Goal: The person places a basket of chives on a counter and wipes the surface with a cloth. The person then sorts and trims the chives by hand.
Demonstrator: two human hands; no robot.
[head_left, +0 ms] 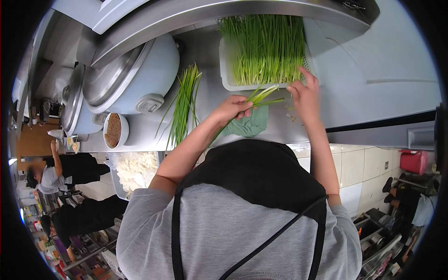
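Note:
A small bunch of chives (266, 94) is gripped by my left hand (233, 109), the pale stem ends pointing right. My right hand (307, 93) is raised just right of those ends, fingers apart, with nothing visible in it. Behind both hands, a white plastic basket (226, 70) is filled with long green chives (263, 51), stems facing me. Another loose pile of chives (184, 105) lies on the steel counter to the left. Below my left hand rests a crumpled green cloth (249, 123). Small trimmed bits (291, 115) lie on the counter near my right wrist.
Two large rice cookers (161, 60) stand at the left, beside a white bowl of brown grainy food (114, 130). Below the counter edge is a tub of pale food (135, 170). A steel ledge (196, 21) spans the back. Other people (88, 219) stand farther off.

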